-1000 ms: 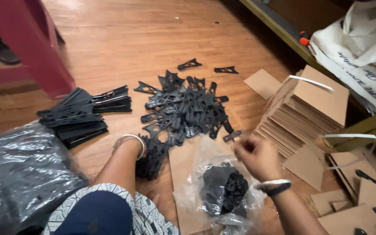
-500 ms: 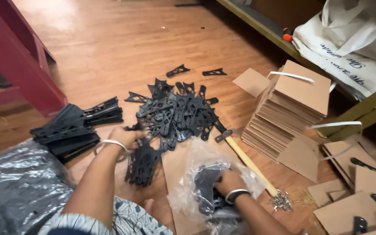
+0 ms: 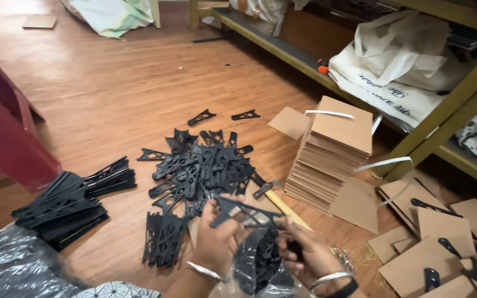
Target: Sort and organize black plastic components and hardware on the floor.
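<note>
Holding a flat black triangular bracket [image 3: 244, 211] between them, the hands work close to the body, low in the view. The left hand [image 3: 213, 238] is clenched on one end of the bracket, thumb on top, so the piece lies nearly level and its open lattice faces up. The right hand [image 3: 305, 255] curls its fingers round the other end and also touches a dark curved bundle [image 3: 258, 259] that hangs just beneath, seemingly more black parts in clear plastic wrap; how firmly it grips the bundle I cannot tell. Each wrist wears a silver bangle.

Just left of the left hand, a few brackets lie stacked on edge on the wooden floor [image 3: 117, 88], probably set together so they can be taken in a bunch. Directly beyond the hands sprawls a loose heap of brackets [image 3: 205, 165], within easy reach. Farther left sit two tidy stacks of black parts [image 3: 67, 201], and crinkled dark plastic sheeting [image 3: 12, 265] fills the near-left corner.

Right of the right hand, brown cards [image 3: 432, 243] lie scattered, some with a black piece on them. Beyond them stands a tall pile of cardboard sheets [image 3: 332, 154] with loose white strapping. Farthest off, a low shelf [image 3: 282, 47] carries white cloth bags [image 3: 398, 66].
</note>
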